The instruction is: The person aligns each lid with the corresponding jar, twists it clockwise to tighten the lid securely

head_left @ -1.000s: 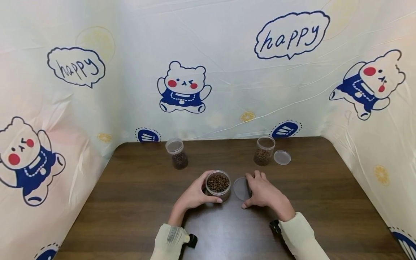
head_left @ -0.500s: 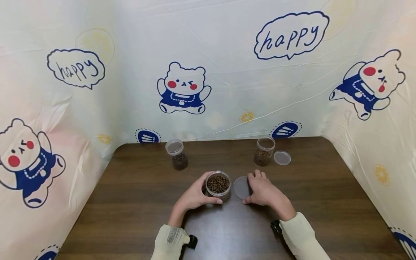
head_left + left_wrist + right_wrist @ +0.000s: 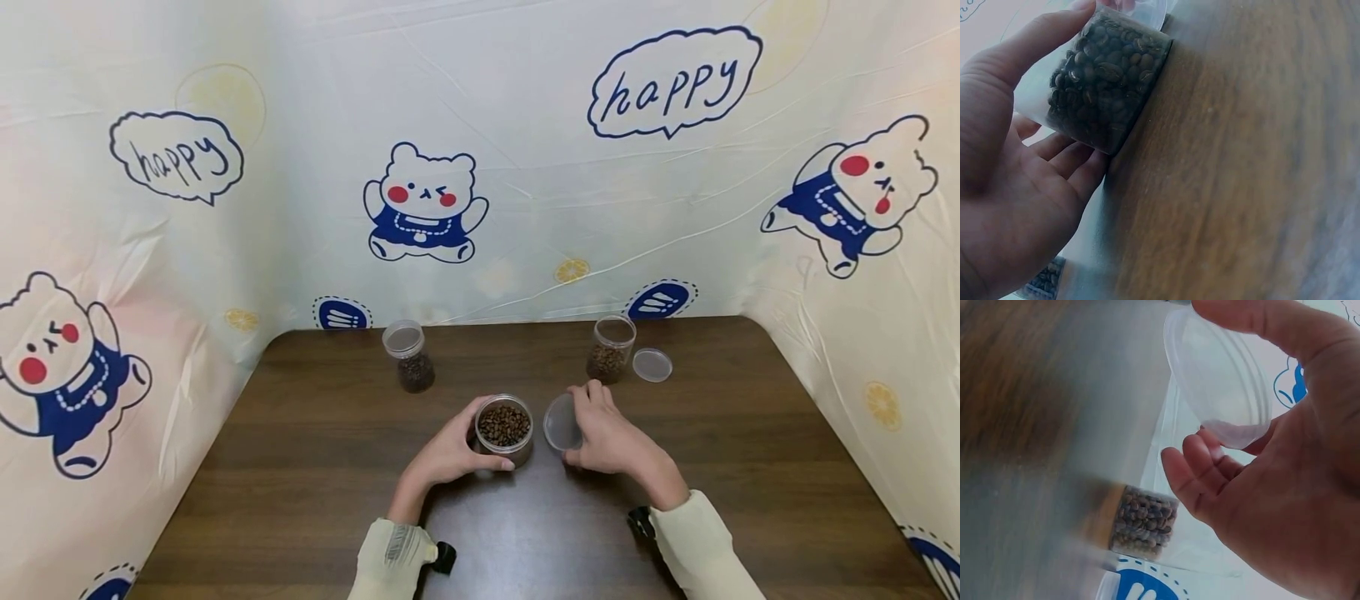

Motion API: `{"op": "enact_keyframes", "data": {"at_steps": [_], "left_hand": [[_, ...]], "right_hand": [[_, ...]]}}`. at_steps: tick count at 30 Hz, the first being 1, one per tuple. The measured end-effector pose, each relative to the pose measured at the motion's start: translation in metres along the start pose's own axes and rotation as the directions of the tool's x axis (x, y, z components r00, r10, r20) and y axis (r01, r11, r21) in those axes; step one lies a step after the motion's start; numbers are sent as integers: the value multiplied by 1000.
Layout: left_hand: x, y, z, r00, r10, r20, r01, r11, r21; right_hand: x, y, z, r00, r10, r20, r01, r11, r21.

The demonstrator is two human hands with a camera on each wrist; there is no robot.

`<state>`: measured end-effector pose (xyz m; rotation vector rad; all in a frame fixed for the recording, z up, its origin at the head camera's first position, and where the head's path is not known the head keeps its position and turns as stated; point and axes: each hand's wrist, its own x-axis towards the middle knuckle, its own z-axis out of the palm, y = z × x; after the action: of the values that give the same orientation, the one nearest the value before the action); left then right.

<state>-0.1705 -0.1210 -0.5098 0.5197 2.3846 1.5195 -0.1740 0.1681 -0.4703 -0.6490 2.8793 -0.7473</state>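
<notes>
An uncovered clear jar of coffee beans (image 3: 504, 425) stands on the table, and my left hand (image 3: 448, 446) grips it around its left side. The left wrist view shows the beans (image 3: 1107, 78) through the jar's wall, with the thumb along the near side. My right hand (image 3: 611, 433) pinches a clear round lid (image 3: 562, 423) by its edge, just right of that jar. In the right wrist view the lid (image 3: 1219, 378) is tilted up off the table, between thumb and fingers.
At the back left stands a lidded jar with dark beans (image 3: 414, 367). An uncovered jar of brown beans (image 3: 607, 354) is at the back right, beside a loose lid (image 3: 652, 365) lying flat. A printed curtain (image 3: 525, 167) encloses the brown table (image 3: 285, 467).
My right hand has lifted the lid off the table and shifted it slightly right and away from me. The left hand and its jar have stayed in place.
</notes>
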Motion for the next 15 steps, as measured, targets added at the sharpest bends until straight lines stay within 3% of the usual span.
{"op": "enact_keyframes", "data": {"at_steps": [10,15], "left_hand": [[0,-2,0,1000,-4,2,4,999,33],[0,-2,-1,1000,-2,5,2,1000,29]], "right_hand": [[1,-1,-1,998,68,9,-68,995,79],[2,-1,-2,997,64,33,-68,989,131]]}}
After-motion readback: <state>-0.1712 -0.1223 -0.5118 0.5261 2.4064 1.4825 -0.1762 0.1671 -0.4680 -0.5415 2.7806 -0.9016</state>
